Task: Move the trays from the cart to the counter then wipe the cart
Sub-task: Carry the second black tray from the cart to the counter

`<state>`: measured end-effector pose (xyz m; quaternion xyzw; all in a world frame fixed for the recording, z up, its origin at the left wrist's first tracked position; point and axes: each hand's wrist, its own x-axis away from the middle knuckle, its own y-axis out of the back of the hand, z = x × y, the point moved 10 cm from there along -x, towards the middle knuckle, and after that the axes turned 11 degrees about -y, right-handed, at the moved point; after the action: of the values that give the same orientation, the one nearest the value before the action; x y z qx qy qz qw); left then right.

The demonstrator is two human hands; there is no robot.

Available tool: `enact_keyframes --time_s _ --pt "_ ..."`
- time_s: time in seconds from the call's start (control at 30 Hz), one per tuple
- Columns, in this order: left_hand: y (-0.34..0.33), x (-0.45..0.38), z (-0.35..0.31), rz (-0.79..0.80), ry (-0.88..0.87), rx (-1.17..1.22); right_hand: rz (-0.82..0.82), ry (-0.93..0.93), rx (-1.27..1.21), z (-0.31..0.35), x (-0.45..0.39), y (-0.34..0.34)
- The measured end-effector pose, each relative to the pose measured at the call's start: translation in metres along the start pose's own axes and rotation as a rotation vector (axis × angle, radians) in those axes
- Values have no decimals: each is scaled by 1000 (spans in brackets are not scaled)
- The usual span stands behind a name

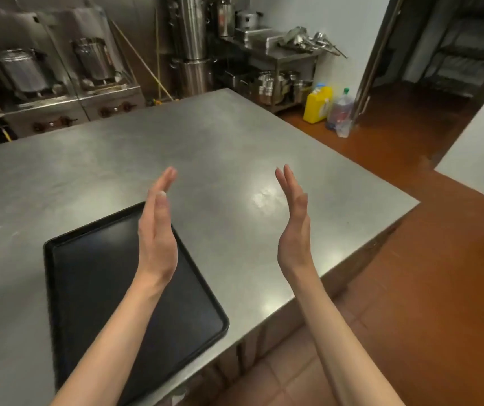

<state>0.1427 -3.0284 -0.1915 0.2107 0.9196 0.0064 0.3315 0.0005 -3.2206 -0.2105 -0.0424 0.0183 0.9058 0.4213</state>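
Black, flat and rectangular, the plastic tray (111, 288) lies on the brushed steel counter (234, 148) at lower left of the head view. Left hand (157, 232) is raised above its right edge; right hand (293, 227) is well beside it. Both are held flat-fingered, palms facing, holding nothing. No cart is seen, so a turn toward it would best be made next for another tray.

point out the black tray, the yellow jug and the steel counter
black tray (94, 288): head view, bare floor of the tray
yellow jug (317, 105): head view, front face
steel counter (220, 148): head view, bare top
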Motion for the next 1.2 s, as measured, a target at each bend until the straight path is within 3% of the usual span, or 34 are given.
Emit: enact_keyframes --time_s 0.23,0.5,0.87,1.2 --pt "-147 3 -79 118 -105 172 -166 96 20 44 31 176" --pt "-288 34 -154 255 -144 326 -492 77 55 49 82 337" --pt "-566 116 -248 715 -225 653 -1025 67 174 47 182 568" --pt "-728 226 -345 1166 -226 1026 -1522 62 183 54 276 667"
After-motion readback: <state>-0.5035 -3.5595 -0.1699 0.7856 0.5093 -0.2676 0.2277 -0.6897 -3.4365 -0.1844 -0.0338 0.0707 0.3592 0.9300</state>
